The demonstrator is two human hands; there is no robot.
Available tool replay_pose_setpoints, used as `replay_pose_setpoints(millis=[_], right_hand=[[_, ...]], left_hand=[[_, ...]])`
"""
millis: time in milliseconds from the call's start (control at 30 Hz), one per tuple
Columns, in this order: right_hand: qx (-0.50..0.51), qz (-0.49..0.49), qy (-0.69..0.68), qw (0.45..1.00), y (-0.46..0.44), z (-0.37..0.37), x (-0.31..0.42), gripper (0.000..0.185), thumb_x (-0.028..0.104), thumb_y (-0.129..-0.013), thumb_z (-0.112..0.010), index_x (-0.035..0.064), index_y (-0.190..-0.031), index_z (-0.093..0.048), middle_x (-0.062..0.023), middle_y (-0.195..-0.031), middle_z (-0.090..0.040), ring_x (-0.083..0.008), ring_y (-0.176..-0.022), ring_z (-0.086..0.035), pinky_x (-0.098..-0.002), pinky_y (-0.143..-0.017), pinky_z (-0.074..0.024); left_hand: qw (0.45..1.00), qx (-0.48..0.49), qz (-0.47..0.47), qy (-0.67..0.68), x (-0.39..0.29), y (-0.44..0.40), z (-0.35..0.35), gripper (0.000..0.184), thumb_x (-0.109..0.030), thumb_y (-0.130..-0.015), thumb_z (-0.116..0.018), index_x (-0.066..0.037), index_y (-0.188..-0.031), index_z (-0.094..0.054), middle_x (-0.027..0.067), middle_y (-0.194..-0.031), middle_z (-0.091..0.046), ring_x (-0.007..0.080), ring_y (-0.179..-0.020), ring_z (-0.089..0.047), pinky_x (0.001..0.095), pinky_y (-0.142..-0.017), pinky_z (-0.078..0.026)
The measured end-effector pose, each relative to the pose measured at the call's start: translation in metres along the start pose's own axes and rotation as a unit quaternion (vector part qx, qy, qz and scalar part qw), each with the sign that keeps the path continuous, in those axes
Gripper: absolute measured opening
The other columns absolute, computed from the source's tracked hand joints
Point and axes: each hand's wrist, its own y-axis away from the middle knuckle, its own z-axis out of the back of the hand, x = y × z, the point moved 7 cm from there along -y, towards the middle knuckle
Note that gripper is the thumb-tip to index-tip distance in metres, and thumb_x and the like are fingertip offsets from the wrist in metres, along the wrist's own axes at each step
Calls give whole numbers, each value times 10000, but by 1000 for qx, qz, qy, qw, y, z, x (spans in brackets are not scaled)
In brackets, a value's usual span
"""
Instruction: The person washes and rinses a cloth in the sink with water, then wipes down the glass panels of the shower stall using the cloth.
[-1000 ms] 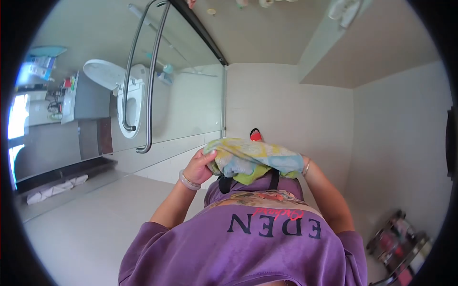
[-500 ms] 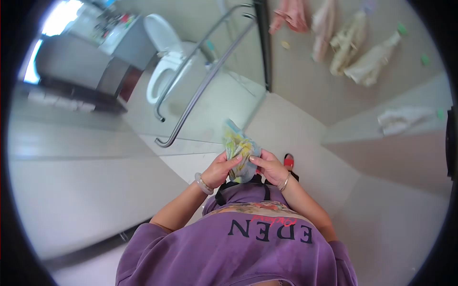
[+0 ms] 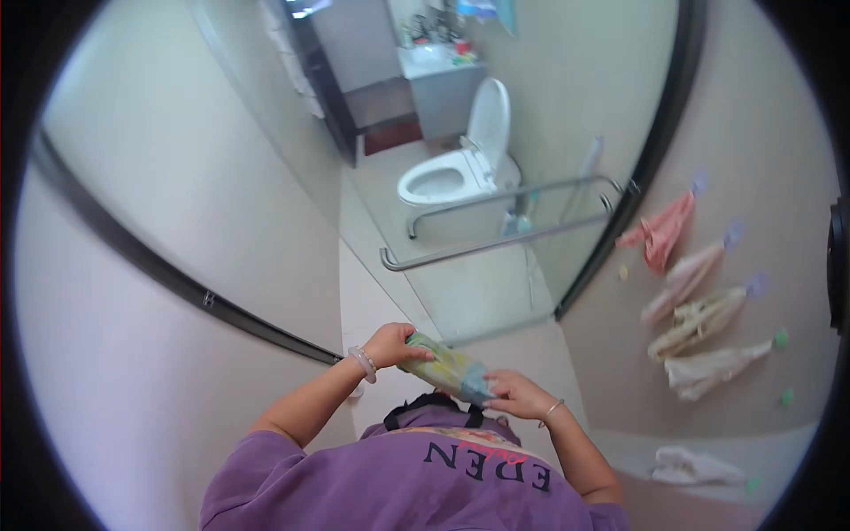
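A yellow, green and light-blue patterned cloth [image 3: 450,368] is stretched on a slant between my two hands, in front of my purple shirt. My left hand [image 3: 395,345] grips its upper-left end, with the thumb lying on top. At the lower-right, bluish end, my right hand [image 3: 519,395] pinches the cloth between thumb and fingers. The fabric looks gathered into a long strip, and its exact kind cannot be made out.
A glass panel with metal bar handles [image 3: 496,245] stands ahead, a white toilet [image 3: 443,177] behind it. Pink cloth [image 3: 664,232] and several pale cloths [image 3: 699,323] hang from hooks on the right wall. A dark door frame [image 3: 186,283] runs along the left.
My hands have moved apart, drawing the bunched cloth out into a slanted strip. The view has turned left, so the toilet and hanging cloths appear elsewhere.
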Motion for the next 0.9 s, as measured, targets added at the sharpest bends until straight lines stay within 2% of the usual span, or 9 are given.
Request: replay_pose_setpoints(millis=[167, 333, 433, 467, 533, 633, 767, 800, 900], right_hand=[[109, 19, -306, 946, -70, 87, 63, 247, 185, -774, -693, 1, -937, -675, -89, -1097, -605, -164, -990, -541, -308, -863, -415], [-128, 255, -483, 828, -150, 247, 150, 588, 254, -865, -568, 7, -1349, -342, -113, -1254, -517, -213, -1070, -554, -347, -903, -444], [-340, 294, -133, 883, -219, 356, 262, 526, 347, -919, -479, 12, -1317, -398, -91, -1276, -499, -215, -1258, -387, -395, -1032, -299], [-400, 342, 118, 842, -245, 371, 306, 446, 336, -911, -488, 4, -1207, -467, -113, -1255, -512, -256, -1252, -392, -425, -1031, -283], [-549, 341, 555, 525, -288, 380, 363, 346, 309, -895, -504, -7, -1024, -557, -159, -1228, -524, -336, -1235, -402, -474, -1027, -262], [-564, 294, 556, 536, -302, 337, 331, 386, 336, -833, -548, -24, -968, -581, -273, -1257, -456, -390, -1251, -355, -498, -1048, -235], [-105, 34, 627, 771, -329, 165, 203, 430, 247, -706, -616, -9, -1051, -583, -166, -1190, -532, -334, -1079, -523, -443, -878, -446], [-100, 431, 673, 593, -314, 123, 150, 382, 259, -702, -620, 26, -1004, -604, -134, -1141, -569, -263, -990, -582, -399, -789, -490], [-28, 459, 580, 673, -306, 154, 187, 335, 282, -731, -618, 45, -969, -619, -130, -1131, -569, -269, -975, -579, -401, -784, -485]], left_hand=[[988, -54, -57, 134, -33, -7, 73, 291, -294, -800, -696, -23, -880, -627, 5, -766, -614, 60, -723, -543, 232, -648, -451], [948, -214, -209, 110, -65, -7, 116, 352, -331, -830, -641, -25, -994, -581, 81, -906, -618, 197, -850, -594, 290, -726, -477], [890, -300, -336, -66, -70, -24, 96, 432, -333, -785, -673, -16, -1054, -552, 155, -991, -601, 305, -941, -574, 359, -781, -482], [882, -304, -342, -113, -62, -41, 84, 452, -325, -769, -687, -16, -1065, -542, 153, -997, -598, 309, -937, -573, 373, -777, -481], [892, -270, -319, -175, -48, -69, 66, 474, -310, -744, -705, -24, -1078, -527, 152, -988, -600, 321, -922, -577, 396, -762, -479], [927, -202, -254, -187, -34, -103, 58, 439, -388, -752, -678, -52, -1010, -566, 160, -900, -627, 340, -848, -602, 432, -704, -480], [942, -111, -180, -259, -46, -120, 61, 471, -524, -812, -550, -58, -840, -609, 154, -757, -634, 352, -732, -612, 453, -636, -478], [943, -126, -177, -250, -48, -121, 60, 499, -548, -824, -517, -59, -799, -611, 152, -731, -631, 353, -710, -610, 458, -622, -475], [943, -168, -197, -210, -46, -117, 60, 542, -573, -849, -462, -63, -735, -604, 148, -678, -619, 358, -665, -602, 466, -599, -468]])
